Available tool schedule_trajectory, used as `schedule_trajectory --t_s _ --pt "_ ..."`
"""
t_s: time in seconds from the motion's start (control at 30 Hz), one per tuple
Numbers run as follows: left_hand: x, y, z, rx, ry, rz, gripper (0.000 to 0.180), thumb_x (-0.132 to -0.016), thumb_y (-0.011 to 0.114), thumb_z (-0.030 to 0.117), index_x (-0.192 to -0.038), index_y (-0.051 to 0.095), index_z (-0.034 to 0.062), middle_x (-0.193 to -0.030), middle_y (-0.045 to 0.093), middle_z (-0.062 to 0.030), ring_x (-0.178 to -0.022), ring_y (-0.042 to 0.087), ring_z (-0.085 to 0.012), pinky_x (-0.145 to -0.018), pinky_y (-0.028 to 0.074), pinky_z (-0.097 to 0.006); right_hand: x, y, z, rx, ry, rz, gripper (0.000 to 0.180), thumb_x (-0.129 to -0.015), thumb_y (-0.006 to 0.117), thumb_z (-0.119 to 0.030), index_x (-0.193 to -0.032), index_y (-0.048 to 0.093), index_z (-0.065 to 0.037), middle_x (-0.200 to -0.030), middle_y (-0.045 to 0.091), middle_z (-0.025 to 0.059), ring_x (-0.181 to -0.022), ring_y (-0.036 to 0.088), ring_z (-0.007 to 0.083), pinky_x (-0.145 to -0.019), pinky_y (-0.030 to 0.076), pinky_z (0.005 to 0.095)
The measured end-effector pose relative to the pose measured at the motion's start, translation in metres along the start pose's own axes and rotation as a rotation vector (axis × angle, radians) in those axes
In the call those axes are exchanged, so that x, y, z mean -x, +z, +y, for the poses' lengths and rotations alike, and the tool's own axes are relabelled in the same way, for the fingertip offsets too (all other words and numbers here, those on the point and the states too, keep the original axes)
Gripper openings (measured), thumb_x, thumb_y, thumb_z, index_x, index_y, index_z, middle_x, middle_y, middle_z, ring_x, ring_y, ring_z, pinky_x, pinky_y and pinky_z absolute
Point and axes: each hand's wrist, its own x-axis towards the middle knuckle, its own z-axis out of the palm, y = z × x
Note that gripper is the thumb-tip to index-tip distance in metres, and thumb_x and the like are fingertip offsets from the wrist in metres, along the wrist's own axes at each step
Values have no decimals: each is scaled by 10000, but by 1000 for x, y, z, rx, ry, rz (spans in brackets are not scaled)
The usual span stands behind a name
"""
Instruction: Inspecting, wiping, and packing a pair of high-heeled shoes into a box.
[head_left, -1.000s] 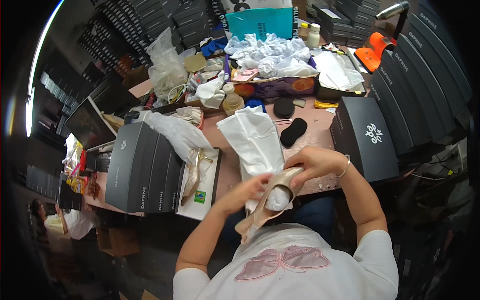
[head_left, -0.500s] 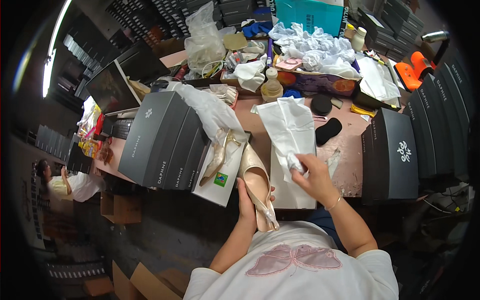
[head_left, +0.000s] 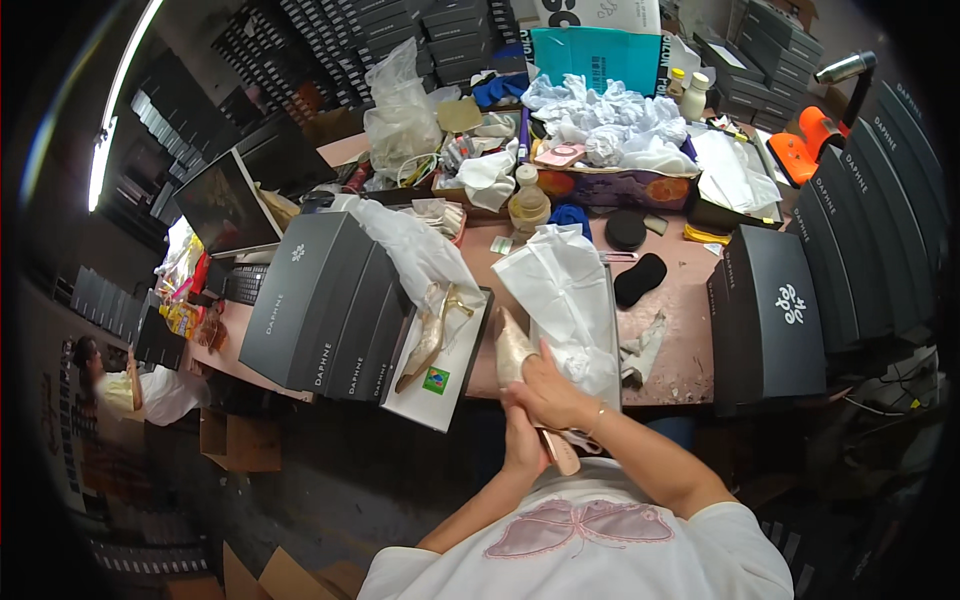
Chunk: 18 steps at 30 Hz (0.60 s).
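Observation:
A pale gold pointed shoe [head_left: 513, 352] is held in front of me, toe pointing away. My left hand [head_left: 522, 436] is closed round its heel end. My right hand [head_left: 553, 392] lies over the shoe's opening, its fingers bent down toward the inside; their tips and whatever they hold are hidden. Beside it, white tissue paper [head_left: 562, 285] lies in an open shoe box [head_left: 606, 338], crumpled at the near end. To the left, the matching gold heeled shoe [head_left: 427, 345] rests on its side on a white box lid [head_left: 451, 388].
Dark shoe boxes [head_left: 315, 305] stand at the left, more boxes [head_left: 770, 320] at the right. At the back are a carton of crumpled white paper [head_left: 620, 120], a bottle [head_left: 529, 205] and a black pad [head_left: 640, 280]. A person [head_left: 150, 390] is at the far left.
My right hand has moved left and down from the tissue paper onto the shoe in my left hand. The shoe has turned, and its opening is now covered by my hand.

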Motion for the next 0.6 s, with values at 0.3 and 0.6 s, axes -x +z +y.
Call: schedule_trajectory --t_s 0.3,0.6 --pt "-46 -16 57 -355 47 -78 508 -1008 363 459 -1431 276 193 -1046 551 -124 -921 603 -236 -815 546 -399 19 10 -36 198 -163 245 430 -939 442 -384 -980 572 23 -913 553 240 -885 492 419 -903 329 517" --pt "-32 -32 41 -271 5 51 433 -1033 342 309 -1444 258 200 -1013 540 -136 -876 599 -246 -790 538 -421 27 -4 -47 -43 67 -144 460 -968 436 -404 -1066 567 26 -1001 572 233 -1003 517 377 -988 309 469"
